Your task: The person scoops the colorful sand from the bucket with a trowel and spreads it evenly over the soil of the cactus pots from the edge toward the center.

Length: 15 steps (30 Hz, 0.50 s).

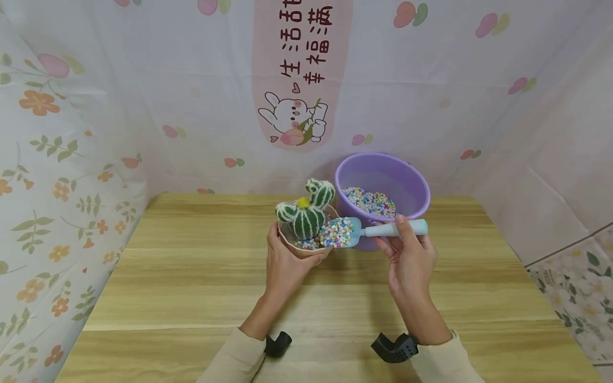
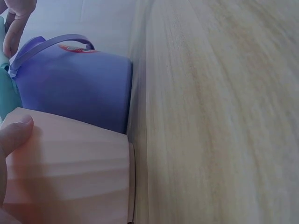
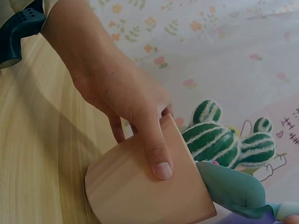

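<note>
My left hand grips the side of a pale peach flowerpot, thumb on the near wall. A green-and-white knitted cactus with a yellow flower stands in the pot, with some colourful pebbles around its base. My right hand holds a small scoop by its pale handle. Its teal blade, seen from the side in the right wrist view, is over the pot's right rim and loaded with mixed-colour pebbles. The blade's tip is close to the cactus.
Just behind and right of the pot stands a purple bucket, with a layer of the same pebbles inside and a handle. All of it rests on a wooden table. Printed cloth hangs behind and at the sides.
</note>
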Motion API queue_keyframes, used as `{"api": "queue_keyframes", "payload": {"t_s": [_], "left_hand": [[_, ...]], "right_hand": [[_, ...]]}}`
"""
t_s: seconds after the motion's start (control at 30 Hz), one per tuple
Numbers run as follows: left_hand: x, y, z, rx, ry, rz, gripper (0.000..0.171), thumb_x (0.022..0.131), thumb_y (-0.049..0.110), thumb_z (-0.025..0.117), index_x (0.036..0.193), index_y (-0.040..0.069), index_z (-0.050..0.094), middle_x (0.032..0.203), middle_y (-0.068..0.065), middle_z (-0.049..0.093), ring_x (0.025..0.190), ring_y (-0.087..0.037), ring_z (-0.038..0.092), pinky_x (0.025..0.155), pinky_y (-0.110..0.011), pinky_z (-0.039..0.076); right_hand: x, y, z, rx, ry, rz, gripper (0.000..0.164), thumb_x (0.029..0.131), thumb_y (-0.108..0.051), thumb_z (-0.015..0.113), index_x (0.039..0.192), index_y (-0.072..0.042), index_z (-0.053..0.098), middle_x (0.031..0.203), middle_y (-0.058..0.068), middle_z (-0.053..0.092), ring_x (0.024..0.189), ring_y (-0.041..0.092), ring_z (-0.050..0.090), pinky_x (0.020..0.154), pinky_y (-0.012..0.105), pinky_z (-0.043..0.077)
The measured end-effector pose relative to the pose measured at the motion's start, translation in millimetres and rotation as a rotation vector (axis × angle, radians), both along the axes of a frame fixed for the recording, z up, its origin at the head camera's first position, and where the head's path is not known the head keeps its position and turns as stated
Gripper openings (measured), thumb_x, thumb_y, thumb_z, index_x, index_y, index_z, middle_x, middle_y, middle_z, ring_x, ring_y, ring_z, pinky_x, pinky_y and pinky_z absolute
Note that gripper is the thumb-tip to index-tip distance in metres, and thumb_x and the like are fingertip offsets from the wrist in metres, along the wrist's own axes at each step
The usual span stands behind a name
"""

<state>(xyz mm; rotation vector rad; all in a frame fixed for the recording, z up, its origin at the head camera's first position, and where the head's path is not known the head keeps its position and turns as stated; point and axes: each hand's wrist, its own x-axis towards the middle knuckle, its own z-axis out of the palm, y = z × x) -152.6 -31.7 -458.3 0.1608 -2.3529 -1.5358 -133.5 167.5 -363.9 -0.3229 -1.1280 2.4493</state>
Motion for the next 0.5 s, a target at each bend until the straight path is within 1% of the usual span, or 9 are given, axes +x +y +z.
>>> {"api": "queue_keyframes", "payload": {"t_s": [0.2, 0.33, 0.5], "left_hand": [[0.5, -1.9, 0.9, -0.018, 0.009, -0.011, 0.125, 0.053, 0.052, 0.093, 0.148, 0.009, 0.024, 0.141, -0.012, 0.041, 0.126, -0.029, 0.047, 0.103, -0.048, 0.042], [0.9, -2.7, 1.9, -0.014, 0.002, -0.017, 0.125, 0.052, 0.05, 0.093, 0.148, 0.01, 0.023, 0.141, -0.012, 0.042, 0.126, -0.029, 0.048, 0.103, -0.048, 0.042], [0.5, -4.1, 2.5, -0.008, -0.008, -0.028, 0.125, 0.052, 0.047, 0.094, 0.148, 0.013, 0.022, 0.142, -0.012, 0.041, 0.127, -0.029, 0.047, 0.103, -0.048, 0.041]], "right_hand": [[0.8, 0.5, 1.4, 0.005, 0.005, -0.015, 0.024, 0.085, -0.012, 0.075, 0.096, 0.002, 0.06, 0.082, 0.01, 0.066, 0.069, 0.022, 0.072, 0.061, 0.037, 0.057], [-0.1, 0.2, 2.2, 0.003, 0.021, -0.027, 0.022, 0.085, -0.01, 0.076, 0.092, 0.001, 0.059, 0.082, 0.01, 0.065, 0.068, 0.022, 0.072, 0.06, 0.038, 0.057], [-0.9, -0.3, 3.3, 0.015, 0.037, -0.034, 0.021, 0.084, -0.01, 0.076, 0.089, 0.001, 0.058, 0.081, 0.01, 0.066, 0.066, 0.022, 0.072, 0.057, 0.036, 0.057]]}}
